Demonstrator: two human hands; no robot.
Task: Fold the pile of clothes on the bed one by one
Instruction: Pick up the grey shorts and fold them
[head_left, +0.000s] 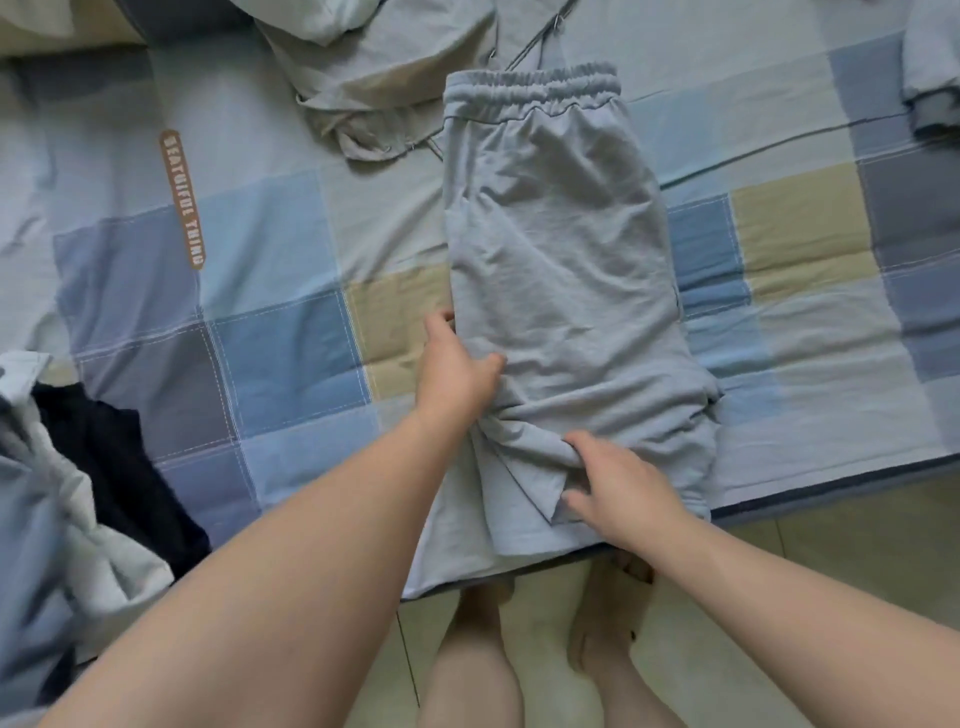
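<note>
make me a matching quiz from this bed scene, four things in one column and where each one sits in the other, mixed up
Things:
1. light grey elastic-waist shorts
2. black garment
3. brown strip label with white lettering
4. left hand

Places:
A. lower left of the bed, in a clothes heap
B. on the left edge of the shorts
C. flat in the middle, waistband far from the person
D. printed on the checked bedsheet, left of the shorts

Pairs: 1-C, 2-A, 3-D, 4-B
</note>
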